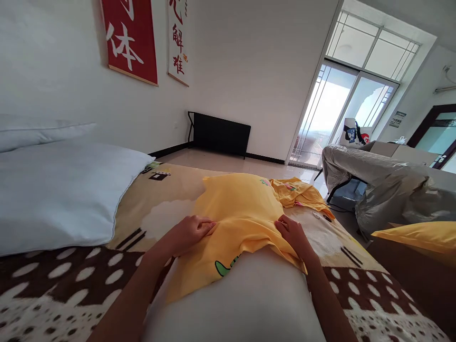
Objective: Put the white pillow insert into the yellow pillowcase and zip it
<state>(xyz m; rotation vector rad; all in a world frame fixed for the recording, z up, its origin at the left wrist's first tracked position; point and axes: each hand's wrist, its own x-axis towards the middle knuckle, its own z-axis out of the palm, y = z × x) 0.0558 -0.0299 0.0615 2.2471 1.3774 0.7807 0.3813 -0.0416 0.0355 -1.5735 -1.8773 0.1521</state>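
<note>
Covering the far part of a white pillow (242, 304) at the centre of the frame, a yellow pillowcase (245, 194) with green printed figures lies with its open edge toward the lower centre. The left hand (194, 232) pinches the case's left edge, fingers curled in and nearly closed on the cloth; the right hand (290, 230) grips the right edge, fingers bent over the fabric.

Beneath is a patterned blanket (178, 185), beige with pale patches across the middle of the frame and dark brown with white spots along the lower left and lower right. Another yellow cloth (306, 192) lies crumpled on it, right of centre. White pillows (60, 190) sit at the left edge, and a yellow item (423, 235) shows at the lower right edge.

Beyond, red and white scrolls (131, 42) hang on the pale wall at upper left. A black panel (221, 134) leans against the wall above centre. Glass doors (331, 104) let in daylight at upper right, with plastic-covered furniture (374, 171) below them.
</note>
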